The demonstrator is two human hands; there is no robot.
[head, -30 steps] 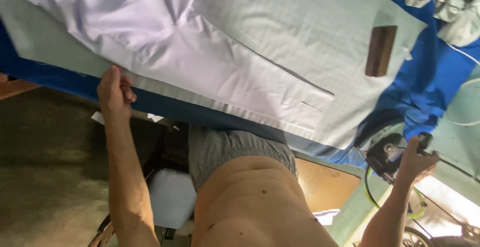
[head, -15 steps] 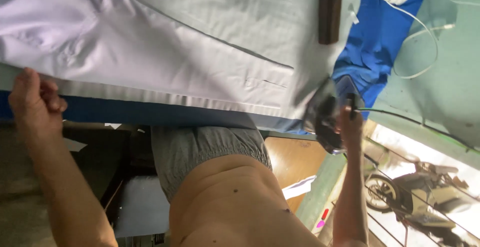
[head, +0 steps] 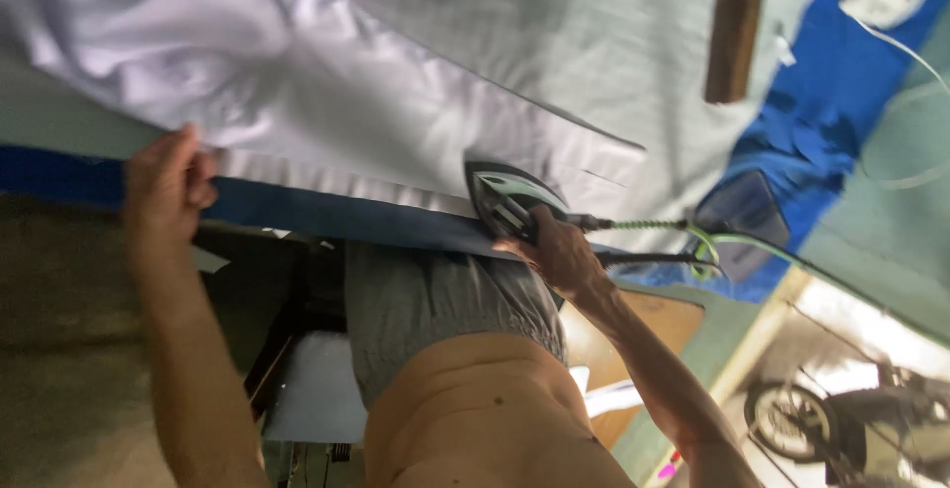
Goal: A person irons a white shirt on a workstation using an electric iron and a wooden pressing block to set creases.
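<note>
A: What is seen nearest the camera?

B: A bare torso and grey shorts (head: pixel 435 310) are seen below the table edge (head: pixel 327 213), which is covered in blue. On that edge the left hand (head: pixel 163 191) is placed, fingers curled and pinched on the hem of the white garment (head: pixel 297 82). The right hand (head: pixel 554 250) is wrapped tight round the handle of the iron (head: pixel 510 201).

A: And the iron itself, where is it set?

B: It is rested on the near border of the garment, just at the table edge, to the right of the pinching hand. A green-wrapped cord (head: pixel 673 226) is trailed off from it to the right.

A: How might this pass be done well?

B: As a judgement only: the cloth would be best kept taut by the pinching hand, so that no fold is pressed in. The soleplate should be kept flat and moved along the hem rather than left standing. The cord would be better held clear of the cloth.

A: What lies beyond?

B: Farther from the table edge the garment is spread in soft creases over a pale cover (head: pixel 554 43). A brown block (head: pixel 732 48) is laid beyond that, and a crumpled blue cloth (head: pixel 821 122) past it. Off the table, to the right, a motorbike (head: pixel 851 424) is parked in daylight
</note>
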